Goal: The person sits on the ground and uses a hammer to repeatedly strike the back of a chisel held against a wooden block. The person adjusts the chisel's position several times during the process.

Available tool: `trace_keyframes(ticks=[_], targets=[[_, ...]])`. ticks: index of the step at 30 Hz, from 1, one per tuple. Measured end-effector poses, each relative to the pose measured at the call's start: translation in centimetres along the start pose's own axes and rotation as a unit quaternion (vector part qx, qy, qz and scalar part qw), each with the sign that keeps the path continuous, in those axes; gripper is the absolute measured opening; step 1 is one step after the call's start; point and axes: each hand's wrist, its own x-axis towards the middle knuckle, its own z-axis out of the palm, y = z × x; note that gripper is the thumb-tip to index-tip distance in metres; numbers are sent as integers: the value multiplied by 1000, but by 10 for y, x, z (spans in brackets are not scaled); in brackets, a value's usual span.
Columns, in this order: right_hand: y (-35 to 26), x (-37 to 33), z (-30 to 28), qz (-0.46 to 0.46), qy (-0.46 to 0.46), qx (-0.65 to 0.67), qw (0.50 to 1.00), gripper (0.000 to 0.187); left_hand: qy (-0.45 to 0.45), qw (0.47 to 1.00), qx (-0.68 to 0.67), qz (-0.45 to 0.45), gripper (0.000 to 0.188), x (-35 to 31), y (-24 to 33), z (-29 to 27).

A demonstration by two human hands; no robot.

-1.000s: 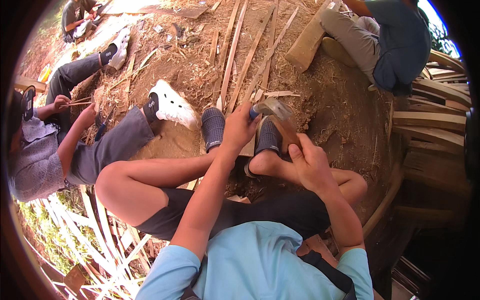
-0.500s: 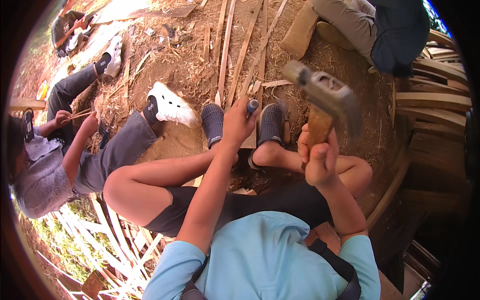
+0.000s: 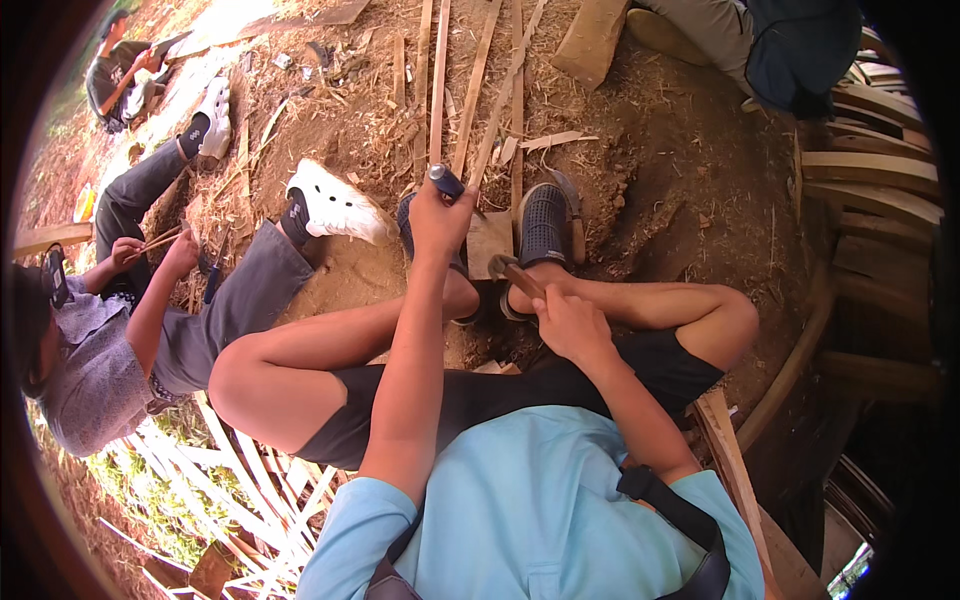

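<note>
My left hand (image 3: pixel 440 222) is closed around a hand tool with a dark blue handle (image 3: pixel 447 181). Its thin dark tip pokes out beside the fingers, too little of it to tell the kind. Between my feet lies a flat wooden block (image 3: pixel 490 240), just right of that hand. My right hand (image 3: pixel 574 322) grips a wooden-handled hammer (image 3: pixel 524 282). The hammer's metal head is low, over the block's near end, and is partly blurred; whether they touch I cannot tell. A curved dark blade with a wooden handle (image 3: pixel 577 238) rests beside my right clog (image 3: pixel 543 228).
Long wooden strips (image 3: pixel 440 90) stretch away ahead over ground strewn with shavings. At left a seated person (image 3: pixel 110 350) holds thin sticks, one white clog (image 3: pixel 335 208) near my left leg. Another person (image 3: pixel 800 70) is at upper right. Curved timber pieces (image 3: pixel 875 175) are stacked along the right.
My right hand has brought the hammer down and left, from raised to low near the block. My left hand has shifted left with the blue-handled tool, which now tilts differently, uncovering the block.
</note>
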Motion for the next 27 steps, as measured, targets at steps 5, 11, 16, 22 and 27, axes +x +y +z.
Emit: trace_keyframes(ticks=[5,11,16,22,27], targets=[[-4,3,6,20,-31,-22,999,34,32,924,-326,-199,29,19,-39,-15],[7,13,3,-7,-19,-5,1000,33,31,920,-354,-166,28,15,-38,-15],[4,13,2,-6,-24,-14,1000,34,10,948,-304,-94,26,17,-28,-9],[11,13,10,-35,12,11,999,32,36,986,-160,-41,34,10,-42,12],[7,12,5,-14,-17,-12,1000,34,47,982,-177,-48,33,8,-42,15]])
